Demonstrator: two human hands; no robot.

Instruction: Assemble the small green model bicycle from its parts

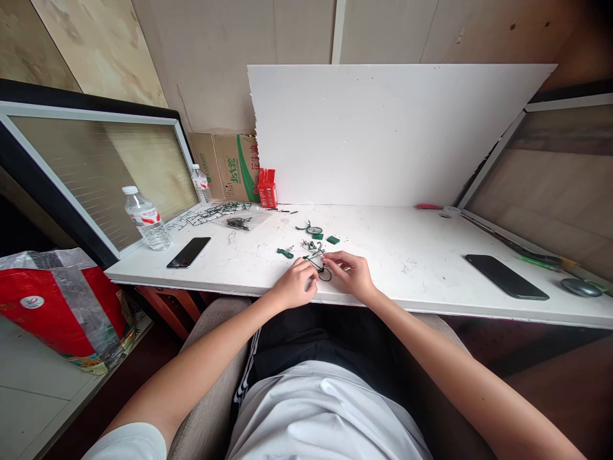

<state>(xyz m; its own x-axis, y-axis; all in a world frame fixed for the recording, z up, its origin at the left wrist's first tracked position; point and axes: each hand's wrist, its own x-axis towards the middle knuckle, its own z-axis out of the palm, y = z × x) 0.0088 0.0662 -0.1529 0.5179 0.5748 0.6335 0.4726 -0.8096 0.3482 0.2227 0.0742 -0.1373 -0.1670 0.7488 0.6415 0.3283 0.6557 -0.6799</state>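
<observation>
Near the front edge of the white table, my left hand (297, 283) and my right hand (351, 273) are close together, fingers pinched on a small dark model frame (314, 263) between them. A thin black ring (325, 275) hangs at its lower right. Just beyond my hands lie small dark green and grey parts (311, 245), a spoked wheel (314, 230) and a green block (333, 240). A green piece (285, 253) rests beyond my left hand. The exact grip of the fingertips is too small to make out.
Part frames (215, 213) and a clear bag (242, 221) lie back left. A water bottle (147, 219) and a phone (188, 252) are at left. A red box (267, 188) stands behind. Another phone (506, 276) and a mouse (581, 287) lie at right.
</observation>
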